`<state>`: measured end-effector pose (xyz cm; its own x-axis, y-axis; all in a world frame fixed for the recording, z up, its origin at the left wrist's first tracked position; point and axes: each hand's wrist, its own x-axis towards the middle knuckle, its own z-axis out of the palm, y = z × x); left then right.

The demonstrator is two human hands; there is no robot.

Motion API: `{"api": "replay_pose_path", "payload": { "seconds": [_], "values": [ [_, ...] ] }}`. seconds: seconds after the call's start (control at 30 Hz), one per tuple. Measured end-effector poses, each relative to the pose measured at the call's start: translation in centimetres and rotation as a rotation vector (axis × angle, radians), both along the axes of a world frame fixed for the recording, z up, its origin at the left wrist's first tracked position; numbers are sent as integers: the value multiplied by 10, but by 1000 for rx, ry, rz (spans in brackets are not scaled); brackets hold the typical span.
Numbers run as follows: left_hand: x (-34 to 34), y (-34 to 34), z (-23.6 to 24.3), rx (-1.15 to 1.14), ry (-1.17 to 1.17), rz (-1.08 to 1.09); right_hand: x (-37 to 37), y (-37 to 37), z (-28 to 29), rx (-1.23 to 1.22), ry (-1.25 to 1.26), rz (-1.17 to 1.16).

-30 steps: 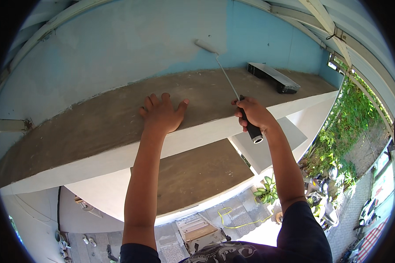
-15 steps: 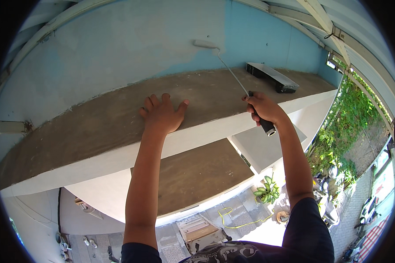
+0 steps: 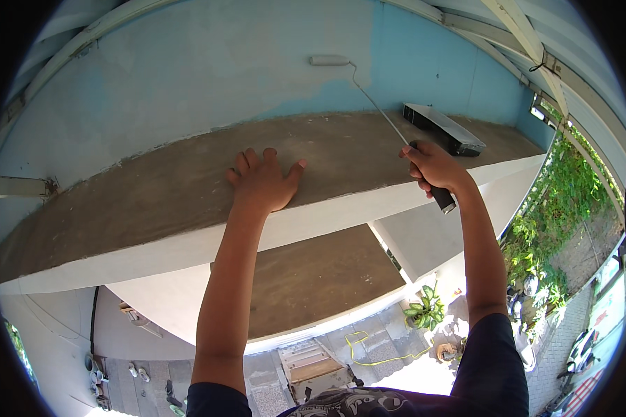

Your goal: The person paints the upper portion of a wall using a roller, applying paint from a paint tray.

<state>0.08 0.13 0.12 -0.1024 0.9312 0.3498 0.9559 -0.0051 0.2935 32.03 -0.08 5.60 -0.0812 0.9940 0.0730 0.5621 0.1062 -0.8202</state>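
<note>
My left hand (image 3: 261,179) rests on the brown concrete ledge (image 3: 132,201) near its white front edge, fingers spread and bent, holding nothing. My right hand (image 3: 435,169) grips the black handle of a long-framed paint roller (image 3: 329,60), to the right of my left hand and over the ledge's front. The pale roller sleeve is up at the wall (image 3: 188,62), where a pale grey coat borders light blue paint. A black paint tray (image 3: 444,131) with a pale inside lies on the ledge behind my right hand, near the wall.
Roof beams (image 3: 522,31) arch overhead at the right. A lower brown slab (image 3: 313,278) lies below the ledge. Further down are a paved floor (image 3: 389,347) with a potted plant (image 3: 424,307), yellow cord, shoes and a wooden piece (image 3: 309,365). Greenery (image 3: 563,201) grows at the right.
My right hand has moved right and slightly up with the roller handle, and the roller sleeve has turned more level at the wall. My left hand stays on the ledge.
</note>
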Motion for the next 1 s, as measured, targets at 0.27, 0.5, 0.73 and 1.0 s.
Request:
{"api": "replay_pose_path", "payload": {
  "seconds": [0.27, 0.5, 0.73, 1.0],
  "values": [
    [-1, -2, 2, 14, -7, 19, -19, -5, -20, 38, -214, -7],
    [-4, 4, -1, 40, -21, 78, -37, 13, -12, 219, -101, 37],
    [1, 3, -2, 16, -8, 88, 24, 19, -22, 187, -144, -61],
    [5, -2, -2, 41, 15, 72, 13, 57, -6, 203, -212, -40]
  ]
}}
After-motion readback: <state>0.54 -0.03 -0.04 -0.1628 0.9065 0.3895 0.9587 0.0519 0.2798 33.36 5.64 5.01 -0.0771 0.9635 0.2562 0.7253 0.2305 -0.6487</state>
